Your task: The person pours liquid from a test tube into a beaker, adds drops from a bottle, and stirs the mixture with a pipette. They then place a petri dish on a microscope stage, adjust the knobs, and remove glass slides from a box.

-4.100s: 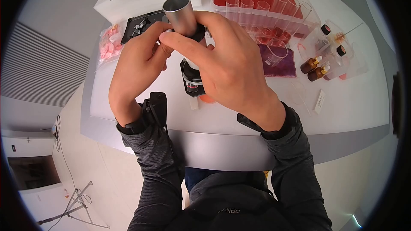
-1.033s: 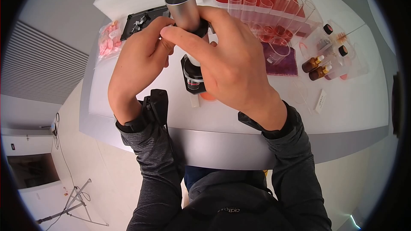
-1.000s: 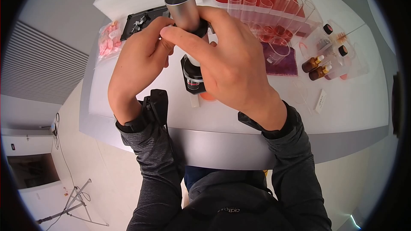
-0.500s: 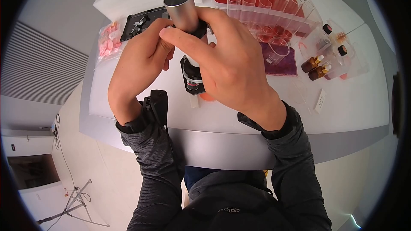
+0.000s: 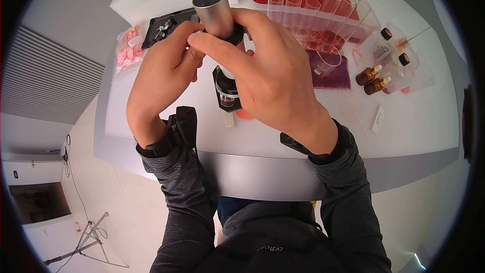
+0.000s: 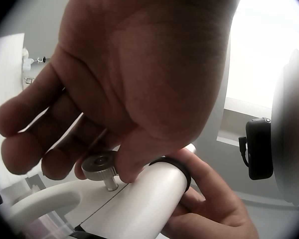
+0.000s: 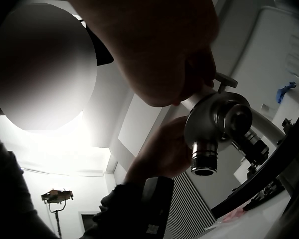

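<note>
A microscope with a white body tube stands in front of me, a wide silver metal tube rising upright from its top. My right hand grips the tube just below the silver part, by a black collar. On the left side, my left hand pinches a knurled screw between thumb and finger, the other fingers lying loosely bent. My right thumb tip reaches across close to the left hand. Under the body, the right wrist view shows the nosepiece with an objective. The black stage sits lower, partly hidden.
Behind to the right stand clear tubes and a plastic tub with red content. A beaker rests on a purple cloth. Farther right are brown dropper bottles. A bag of pink pieces lies left of a black tray.
The head view has shifted very slightly. Both hands keep their places on the microscope, with no visible change of hold.
</note>
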Demonstrator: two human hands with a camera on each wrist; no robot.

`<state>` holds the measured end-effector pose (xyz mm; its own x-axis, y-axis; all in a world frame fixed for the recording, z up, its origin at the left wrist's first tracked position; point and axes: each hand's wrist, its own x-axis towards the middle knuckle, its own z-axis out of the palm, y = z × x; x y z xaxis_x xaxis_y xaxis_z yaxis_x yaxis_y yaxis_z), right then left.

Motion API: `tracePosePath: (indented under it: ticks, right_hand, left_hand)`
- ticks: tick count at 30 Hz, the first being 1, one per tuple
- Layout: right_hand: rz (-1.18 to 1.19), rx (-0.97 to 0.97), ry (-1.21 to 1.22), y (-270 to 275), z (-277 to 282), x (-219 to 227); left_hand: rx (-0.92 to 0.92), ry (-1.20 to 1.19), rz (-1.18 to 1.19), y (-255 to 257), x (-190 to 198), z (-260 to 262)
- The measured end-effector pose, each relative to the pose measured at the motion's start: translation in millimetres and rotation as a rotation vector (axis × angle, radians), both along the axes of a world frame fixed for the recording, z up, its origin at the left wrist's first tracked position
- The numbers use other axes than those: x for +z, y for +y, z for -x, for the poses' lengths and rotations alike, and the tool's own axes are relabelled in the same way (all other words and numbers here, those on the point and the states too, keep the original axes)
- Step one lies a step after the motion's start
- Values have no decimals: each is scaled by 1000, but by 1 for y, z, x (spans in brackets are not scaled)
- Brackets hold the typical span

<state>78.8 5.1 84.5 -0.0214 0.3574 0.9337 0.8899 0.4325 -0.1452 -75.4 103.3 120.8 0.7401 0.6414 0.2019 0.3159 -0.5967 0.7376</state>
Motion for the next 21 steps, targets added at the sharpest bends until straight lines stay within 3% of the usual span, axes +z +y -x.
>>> tracePosePath:
  ticks: [21]
  right_hand:
    - [-19, -13, -14, 2, -1, -2]
  left_hand:
    - [-34, -27, -2, 1, -1, 0]
